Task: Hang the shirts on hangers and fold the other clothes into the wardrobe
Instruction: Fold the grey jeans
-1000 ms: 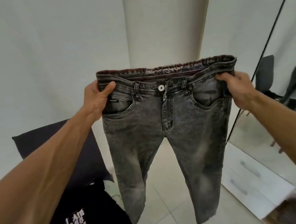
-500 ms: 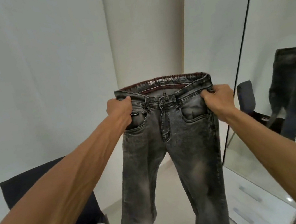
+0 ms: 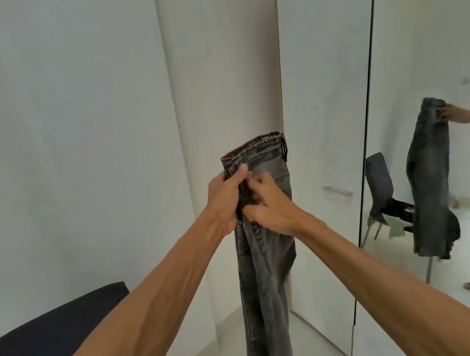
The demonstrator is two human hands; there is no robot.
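A pair of washed grey jeans (image 3: pixel 262 278) hangs in front of me, folded lengthwise so one leg lies on the other. My left hand (image 3: pixel 226 200) grips the waistband edge on the left. My right hand (image 3: pixel 267 203) presses against it and holds the same fold just below the waistband. The legs drop out of view at the bottom. The white wardrobe (image 3: pixel 329 105) stands to the right, its door shut.
A dark chair back (image 3: pixel 50 351) sits at the lower left. A mirrored door (image 3: pixel 432 32) at right reflects the jeans, a chair with clothes on it and the tiled floor. White walls rise ahead and to the left.
My hands came together from the two sides of the waistband, folding the jeans in half lengthwise. The view tilted upward, and the black printed shirt dropped out of sight.
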